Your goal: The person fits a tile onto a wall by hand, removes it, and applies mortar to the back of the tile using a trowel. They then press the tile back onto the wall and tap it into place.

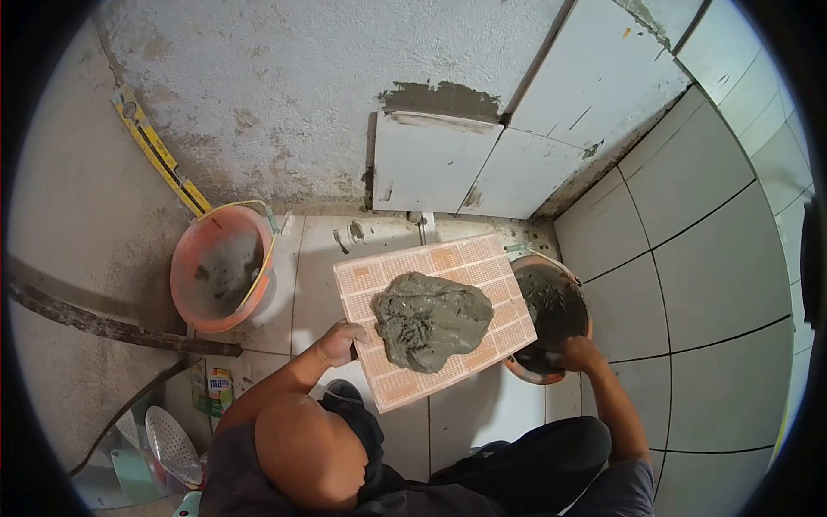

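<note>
My left hand (340, 343) grips the left edge of a tile (431, 258), thumb on top. The tile is tilted and held with its orange-pink, grid-patterned back facing up. A thick heap of wet grey mortar (435, 320) lies on the middle of it. My right hand (579, 353) is closed at the near right rim of an orange bucket (588, 326), beside the dark wet mortar (551, 302) inside. What its fingers hold is hidden by the hand and the mortar. The tile overlaps the left side of this bucket.
Another orange bucket (185, 297) with grey residue stands at left. A yellow spirit level (159, 159) leans on the wall behind it. White tiles (431, 164) are set on the rough wall ahead. A dark hose (112, 319), a colourful packet (220, 389) and a white colander (170, 444) are at left.
</note>
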Action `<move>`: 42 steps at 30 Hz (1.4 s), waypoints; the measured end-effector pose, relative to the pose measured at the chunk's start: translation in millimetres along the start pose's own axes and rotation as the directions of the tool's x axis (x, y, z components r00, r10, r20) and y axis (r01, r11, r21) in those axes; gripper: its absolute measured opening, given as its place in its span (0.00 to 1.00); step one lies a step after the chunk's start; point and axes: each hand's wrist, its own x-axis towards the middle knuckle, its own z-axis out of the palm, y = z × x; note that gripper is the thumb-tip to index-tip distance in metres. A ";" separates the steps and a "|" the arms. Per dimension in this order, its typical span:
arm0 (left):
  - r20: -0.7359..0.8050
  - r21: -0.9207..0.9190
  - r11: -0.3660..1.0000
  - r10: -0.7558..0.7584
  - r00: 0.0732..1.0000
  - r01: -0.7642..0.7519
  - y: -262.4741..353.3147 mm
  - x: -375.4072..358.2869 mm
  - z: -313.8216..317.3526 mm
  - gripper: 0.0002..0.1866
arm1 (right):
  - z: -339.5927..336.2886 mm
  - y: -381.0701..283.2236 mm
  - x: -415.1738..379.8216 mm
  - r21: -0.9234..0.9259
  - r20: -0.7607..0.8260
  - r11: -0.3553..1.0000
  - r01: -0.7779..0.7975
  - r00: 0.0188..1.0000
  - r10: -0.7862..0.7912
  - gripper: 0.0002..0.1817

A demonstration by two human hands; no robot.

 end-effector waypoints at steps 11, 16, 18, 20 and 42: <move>0.001 0.023 0.981 0.194 0.981 -0.194 58.4 -56.0 105.3 0.32 | -122.2 -70.8 -98.0 -0.040 -0.791 0.808 0.588 0.475 -0.385 0.16; 0.056 -0.088 0.919 0.389 0.919 -0.384 94.0 -97.4 181.2 0.25 | -155.1 -120.5 -115.6 -0.474 -0.868 0.674 0.566 -0.171 -0.467 0.37; 0.051 -0.111 0.873 0.482 0.875 -0.475 100.3 -107.7 207.4 0.25 | -164.3 -137.2 -116.1 -0.560 -0.828 0.641 0.524 -0.326 -0.457 0.40; 0.027 -0.126 0.830 0.550 0.835 -0.543 104.5 -122.5 246.1 0.25 | -172.6 -158.1 -124.3 -0.620 -0.775 0.625 0.474 -0.492 -0.396 0.41; -0.257 -0.112 0.567 0.777 0.575 -0.816 47.1 -79.4 373.3 0.09 | -248.1 -161.1 -206.7 -0.643 -0.743 0.741 0.194 -0.393 -0.542 0.09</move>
